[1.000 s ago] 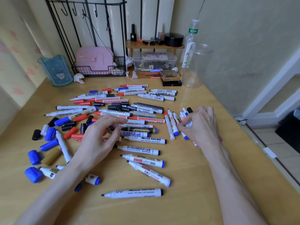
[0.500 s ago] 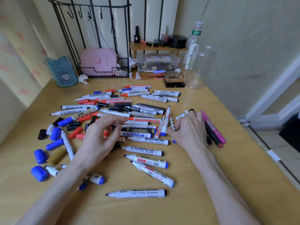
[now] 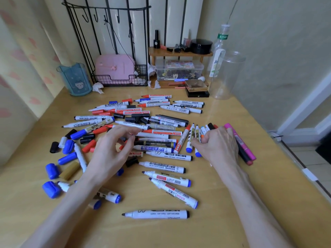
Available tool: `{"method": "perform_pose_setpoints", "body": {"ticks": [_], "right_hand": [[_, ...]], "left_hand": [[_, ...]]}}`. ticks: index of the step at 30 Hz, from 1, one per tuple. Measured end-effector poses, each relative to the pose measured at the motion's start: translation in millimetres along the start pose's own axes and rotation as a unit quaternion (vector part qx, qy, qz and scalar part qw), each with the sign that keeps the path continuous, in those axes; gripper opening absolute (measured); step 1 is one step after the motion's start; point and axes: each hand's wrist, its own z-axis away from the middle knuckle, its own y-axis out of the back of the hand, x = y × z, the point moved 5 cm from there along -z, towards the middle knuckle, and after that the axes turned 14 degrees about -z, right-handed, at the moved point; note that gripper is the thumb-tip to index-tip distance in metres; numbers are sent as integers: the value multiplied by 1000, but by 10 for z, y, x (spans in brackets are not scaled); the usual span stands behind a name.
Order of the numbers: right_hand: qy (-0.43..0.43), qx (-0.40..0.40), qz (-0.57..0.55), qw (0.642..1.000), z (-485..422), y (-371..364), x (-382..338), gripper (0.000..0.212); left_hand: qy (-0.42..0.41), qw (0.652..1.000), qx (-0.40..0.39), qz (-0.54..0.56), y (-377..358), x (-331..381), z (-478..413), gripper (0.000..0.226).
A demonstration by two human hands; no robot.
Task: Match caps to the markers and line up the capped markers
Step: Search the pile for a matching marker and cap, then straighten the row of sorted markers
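Lining up | right hand (image 3: 218, 145) — bent over capped markers (image 3: 191, 136) beneath, grip unclear | left hand (image 3: 111, 149) loose, empty | next: match caps (image 3: 67, 146)

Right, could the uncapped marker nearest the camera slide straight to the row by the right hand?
Not by sliding. The right hand and its forearm lie across the near side of the row, and two blue-ended markers lie just beyond the marker. Lifted over them, nothing visible blocks it.
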Motion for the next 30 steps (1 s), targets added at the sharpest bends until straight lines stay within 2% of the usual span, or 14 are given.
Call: {"method": "perform_pose_setpoints", "body": {"ticks": [7, 9, 12, 16, 19, 24, 30], "right_hand": [[0, -6, -34, 999, -9, 39, 70, 46], [30, 25, -55, 998, -18, 67, 47, 38], [122, 56, -86, 987, -63, 65, -154, 17], [218, -50, -125, 967, -175, -256, -599, 20], [258, -90, -112, 955, -238, -471, -840, 19], [245, -85, -121, 958, -334, -596, -887, 18], [213, -87, -86, 969, -501, -627, -878, 19]], "left_hand": [[40, 999, 31, -7, 52, -142, -9, 26], [65, 997, 47, -10, 98, -226, -24, 26], [108, 992, 71, -8, 183, -362, -51, 27], [137, 987, 83, -18, 273, -533, -77, 28], [141, 987, 71, -24, 313, -610, -71, 28], [146, 987, 44, -50, 360, -755, -61, 26], [201, 975, 66, -67, 565, -1005, -50, 21]]}}
